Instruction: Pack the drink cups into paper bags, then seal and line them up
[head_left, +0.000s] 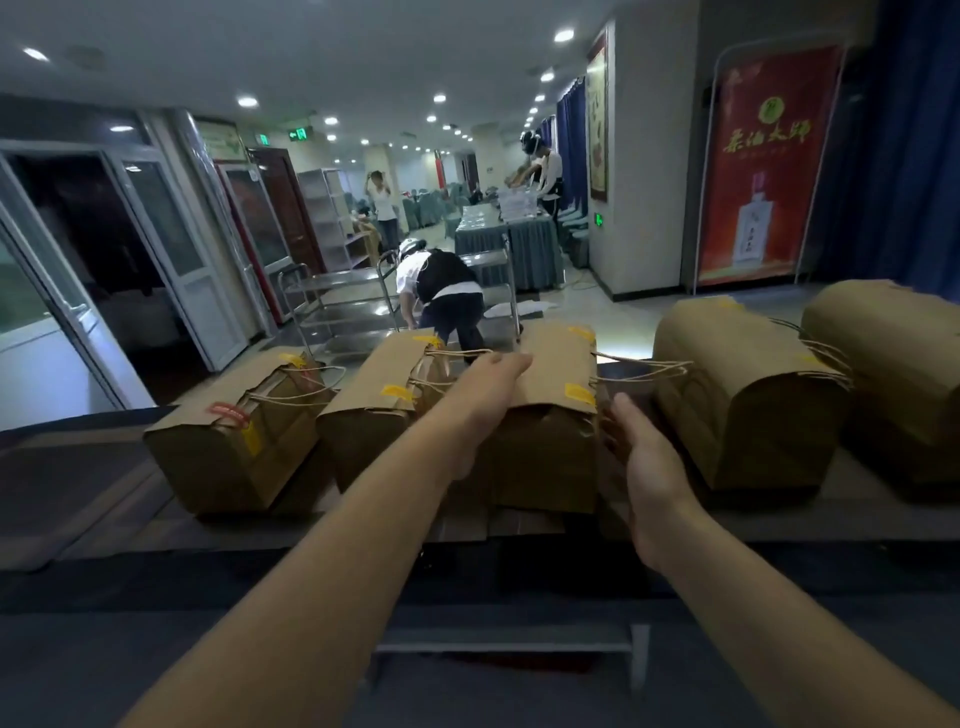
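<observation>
My left hand (488, 379) flat atop middle bag (550, 452), fingers straight; right hand (641, 452) at its side, fingers loose, gripping nothing. Bag mid-row on tabletop (779, 519). Risk: sideways shove tips it, snags twine handles (654, 369).

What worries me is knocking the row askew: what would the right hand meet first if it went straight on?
Probably the right side of the middle paper bag: the right hand points forward and slightly left, its fingertips close beside that wall. Whether they touch it is unclear.
</observation>
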